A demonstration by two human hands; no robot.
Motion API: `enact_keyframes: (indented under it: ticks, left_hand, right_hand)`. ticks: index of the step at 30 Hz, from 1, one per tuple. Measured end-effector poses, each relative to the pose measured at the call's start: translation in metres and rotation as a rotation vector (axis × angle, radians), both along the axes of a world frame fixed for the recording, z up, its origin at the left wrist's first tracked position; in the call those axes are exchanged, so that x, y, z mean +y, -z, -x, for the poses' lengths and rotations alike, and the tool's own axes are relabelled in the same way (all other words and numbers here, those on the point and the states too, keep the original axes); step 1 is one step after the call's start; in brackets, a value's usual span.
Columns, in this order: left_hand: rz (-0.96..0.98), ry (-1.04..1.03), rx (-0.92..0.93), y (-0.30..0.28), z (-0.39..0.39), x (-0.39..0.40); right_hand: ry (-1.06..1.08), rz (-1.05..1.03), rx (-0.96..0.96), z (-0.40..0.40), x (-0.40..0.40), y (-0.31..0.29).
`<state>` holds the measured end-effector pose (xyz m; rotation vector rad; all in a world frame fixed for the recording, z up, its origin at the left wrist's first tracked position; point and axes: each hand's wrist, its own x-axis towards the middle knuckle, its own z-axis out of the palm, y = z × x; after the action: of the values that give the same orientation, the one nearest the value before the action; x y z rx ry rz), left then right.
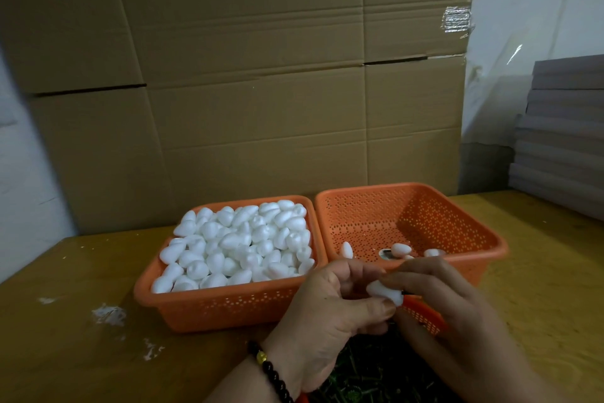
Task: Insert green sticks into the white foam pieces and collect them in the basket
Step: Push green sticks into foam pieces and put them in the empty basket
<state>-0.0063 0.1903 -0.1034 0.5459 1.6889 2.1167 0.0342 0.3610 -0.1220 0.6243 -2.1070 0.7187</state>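
Left hand (330, 301) and right hand (447, 298) both pinch one white foam piece (385, 293), near edge of right basket (330, 206). A few foam pieces (400, 249) lie inside. Left basket (228, 308) full of white foam pieces (238, 242).

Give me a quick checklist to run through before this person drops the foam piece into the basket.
1. Foam piece held: ok, the left hand and right hand both pinch it.
2. Stick fully in: cannot tell, fingers hide it.
3. Right basket has room: ok, only a few pieces lie in it.
4. Path to that basket: ok, it sits just behind the hands.
5. Left basket stocked: ok, heaped with foam.
6. Sticks in reach: ok, a dark green pile lies below the hands.
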Motion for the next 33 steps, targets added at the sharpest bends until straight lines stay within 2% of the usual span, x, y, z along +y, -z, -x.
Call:
enact_keyframes:
  ticks: [3, 6, 8, 10, 12, 14, 18, 24, 28, 33]
  left_hand:
    - [0.041, -0.057, 0.034, -0.005, 0.001, -0.002]
    - [0.163, -0.258, 0.194, -0.017, 0.011, -0.015]
    - [0.309, -0.472, 0.395, -0.024, 0.021, -0.03]
    - [0.533, -0.684, 0.596, -0.027, 0.032, -0.046]
    - [0.782, -0.78, 0.73, -0.026, 0.041, -0.06]
    - [0.946, -0.764, 0.758, -0.022, 0.048, -0.07]
    - [1.154, -0.667, 0.751, -0.015, 0.052, -0.073]
    - [1.386, -0.518, 0.793, -0.013, 0.054, -0.068]
    - [1.463, -0.446, 0.807, -0.009, 0.058, -0.069]
    - [1.464, -0.447, 0.848, -0.005, 0.061, -0.07]
  right_hand:
    - [0.01, 0.031, -0.018, 0.004, 0.009, 0.001]
    - [0.126, 0.121, -0.063, 0.012, 0.027, -0.001]
    - [0.253, 0.16, -0.093, 0.02, 0.042, 0.001]
    - [0.403, 0.161, -0.136, 0.028, 0.056, 0.004]
    - [0.496, 0.136, -0.187, 0.033, 0.063, 0.006]
    - [0.533, 0.089, -0.192, 0.035, 0.064, 0.009]
    - [0.556, 0.032, -0.153, 0.038, 0.062, 0.012]
    - [0.555, -0.007, -0.199, 0.039, 0.061, 0.013]
    - [0.559, -0.015, -0.244, 0.038, 0.062, 0.011]
    - [0.573, -0.022, -0.269, 0.038, 0.06, 0.012]
